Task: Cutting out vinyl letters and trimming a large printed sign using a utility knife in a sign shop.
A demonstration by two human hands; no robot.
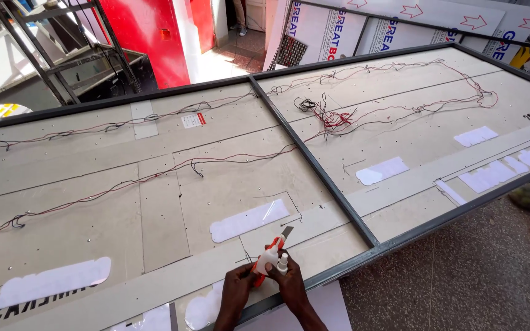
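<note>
While our left hand (235, 283) is pinching the orange utility knife (269, 256), blade pointing far-right, our right fingers (277, 270) are gripping a small white bottle (283, 263) just beside it.

The scene is evenly lit by bright daylight; glare is seen at the doorway floor (228, 58). Edges are bent by wide-angle distortion.

A large grey-framed panel (314, 153) carries thin red-black wires (154, 175) and white cut-out strips (249, 219).

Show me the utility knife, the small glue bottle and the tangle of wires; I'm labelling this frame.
utility knife (269, 254): head view, on its orange-and-white handle.
small glue bottle (283, 263): head view, on its white body.
tangle of wires (326, 113): head view, on the knotted middle.
</note>
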